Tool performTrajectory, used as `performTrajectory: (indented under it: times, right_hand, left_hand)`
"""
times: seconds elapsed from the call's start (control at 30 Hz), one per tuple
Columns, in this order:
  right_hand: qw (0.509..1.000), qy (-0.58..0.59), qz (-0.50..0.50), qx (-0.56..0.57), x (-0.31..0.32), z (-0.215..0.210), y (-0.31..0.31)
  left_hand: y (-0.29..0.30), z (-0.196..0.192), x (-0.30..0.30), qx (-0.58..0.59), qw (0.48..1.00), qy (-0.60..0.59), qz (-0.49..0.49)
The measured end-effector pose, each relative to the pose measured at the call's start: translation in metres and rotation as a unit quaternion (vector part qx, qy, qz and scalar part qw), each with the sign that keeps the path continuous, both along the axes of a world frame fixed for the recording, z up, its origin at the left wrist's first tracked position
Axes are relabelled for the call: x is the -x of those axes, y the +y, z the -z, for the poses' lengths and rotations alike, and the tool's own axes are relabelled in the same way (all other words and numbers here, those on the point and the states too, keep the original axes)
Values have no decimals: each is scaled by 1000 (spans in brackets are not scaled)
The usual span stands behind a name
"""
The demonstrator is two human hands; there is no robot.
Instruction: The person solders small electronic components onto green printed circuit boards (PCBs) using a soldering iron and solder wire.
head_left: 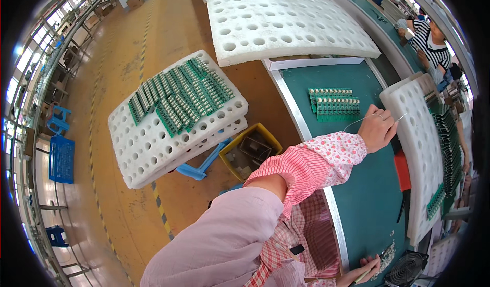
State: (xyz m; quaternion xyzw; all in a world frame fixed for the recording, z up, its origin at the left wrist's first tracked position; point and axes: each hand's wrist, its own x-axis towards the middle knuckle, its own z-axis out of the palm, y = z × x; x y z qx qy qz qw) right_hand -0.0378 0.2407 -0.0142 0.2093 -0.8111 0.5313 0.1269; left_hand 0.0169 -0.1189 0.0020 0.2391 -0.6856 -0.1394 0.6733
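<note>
A green bench (367, 195) with a metal rim carries two green circuit boards (333, 103) at its 11 o'clock corner. A white foam tray (416, 149) lies at 3 o'clock, a red pad (402, 170) beside it. Snipped wire bits (389, 254) and a small fan (406, 269) sit at 5 o'clock.

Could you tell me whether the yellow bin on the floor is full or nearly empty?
Nearly empty: the yellow bin shows mostly its bare grey inside, with only a few small pieces.
</note>
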Motion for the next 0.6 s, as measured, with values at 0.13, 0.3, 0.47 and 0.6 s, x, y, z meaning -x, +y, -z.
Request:
performTrajectory:
  times: [0.13, 0.3, 0.47, 0.6]
  right_hand:
    - [1000, 26, -2, -9, 1, 0, 0]
    - [999, 32, -16, -10, -9, -8, -5]
    - [999, 29, -8, -27, -13, -14, -7]
    - [999, 36, -23, -8, -5, -9, -3]
  left_hand:
    - [1, -1, -1, -1, 1000, 2, -1]
    - [2, 0, -2, -6, 1000, -12, 2]
    - [-1, 0, -2, -1, 1000, 4, -8]
    - [0, 0, -3, -7, 1000, -7, -8]
